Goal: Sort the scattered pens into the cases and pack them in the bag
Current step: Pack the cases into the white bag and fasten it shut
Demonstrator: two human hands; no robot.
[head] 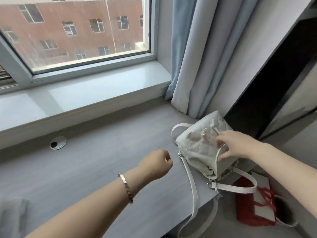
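A: The fingers (223, 152) of the right hand (235, 145) are spread and curled over the top of the white quilted bag (195, 146), touching its flap edge and the drawstring opening. Whether they actually pinch the fabric, I cannot tell.

B: And the other hand?

A: The left hand (155, 164) is curled into a loose fist with nothing visible in it, hovering above the grey desk (85, 169) just left of the bag, not touching it. A metal bracelet (126, 187) sits on that wrist.

B: Where is the bag exactly?

A: It lies tilted at the desk's right end, near the front edge, close to the foot of the blue-grey curtain (197, 54). One white strap (193, 191) trails off the desk edge and hangs down; another loops out beside it.

B: Any pens or cases?

A: None that I can make out. There is a blurred grey shape at the lower left corner, too unclear to name.

B: What else is around?

A: A round cable grommet (58, 143) is set in the desk below the window sill (82, 93). On the floor to the right stands a red and white paper bag (253, 201).
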